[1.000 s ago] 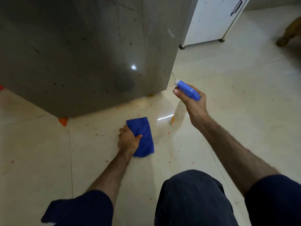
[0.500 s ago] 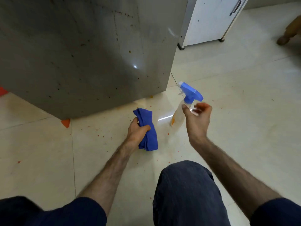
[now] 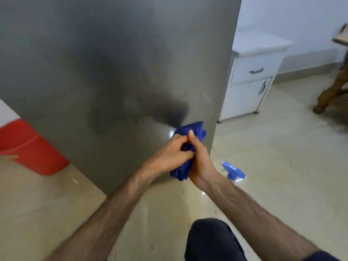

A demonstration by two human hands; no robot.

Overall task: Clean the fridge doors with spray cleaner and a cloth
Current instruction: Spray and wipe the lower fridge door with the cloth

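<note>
Both hands, left [image 3: 169, 157] and right [image 3: 200, 162], grip the bunched cloth [image 3: 194, 132]. Better fold it flat, then wipe the door [image 3: 113, 72] in long strokes.

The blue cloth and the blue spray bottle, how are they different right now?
The soft blue cloth is bunched up in front of the grey fridge door; the blue-topped plastic spray bottle stands on the pale tiled floor. The left hand and right hand both grip the cloth; nobody touches the bottle. The cloth is darker blue, the bottle's top lighter. Both are for cleaning.
</note>
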